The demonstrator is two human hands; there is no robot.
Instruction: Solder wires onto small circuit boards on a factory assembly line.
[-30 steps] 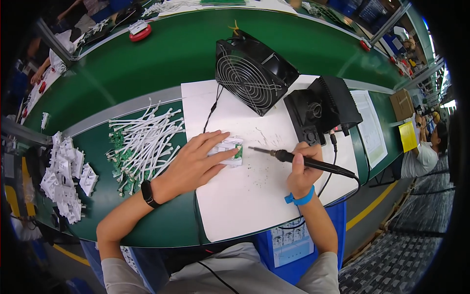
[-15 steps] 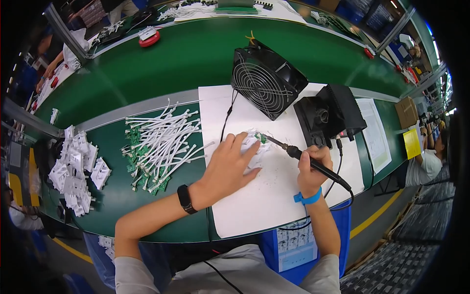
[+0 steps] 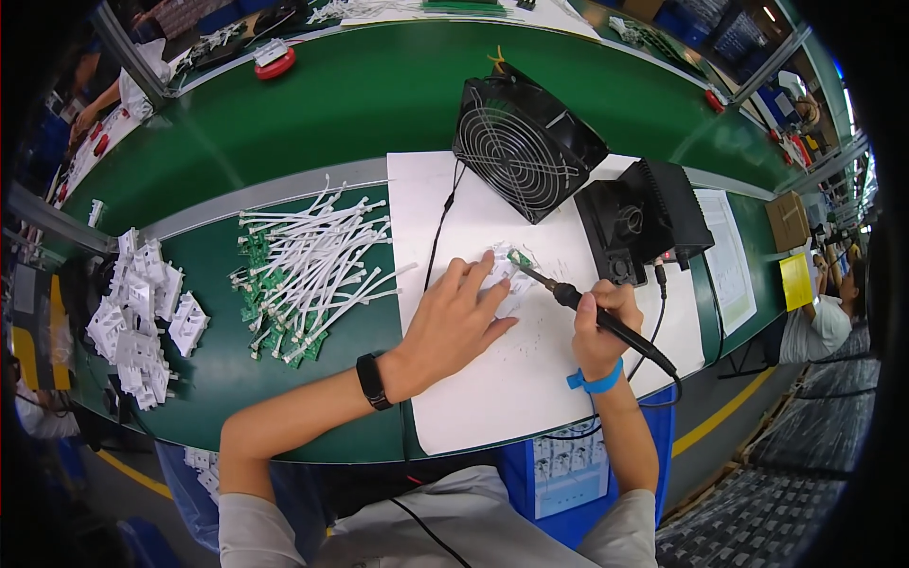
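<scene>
My right hand [image 3: 606, 333] grips a black soldering iron [image 3: 615, 327] like a pen, its metal tip slanting up and left. The tip is at a small green circuit board [image 3: 518, 257], on or just over its near edge; which one I cannot tell. The board sits at a small white plastic housing [image 3: 505, 275] on the white sheet. My left hand [image 3: 453, 317] holds this housing down with its fingertips, the thumb lying apart on the sheet. The fingers partly hide the housing.
Left of the sheet [image 3: 464, 407] lie a heap of white cable leads with green boards [image 3: 317, 270] and a pile of white housings [image 3: 137, 317]. A black fan [image 3: 525, 147] and a black soldering station [image 3: 653, 218] stand beyond. The iron's cord [image 3: 663, 402] loops at my right wrist.
The whole view has shifted slightly. The iron's tip has moved from the board's far right side to its near edge. Both hands keep their hold.
</scene>
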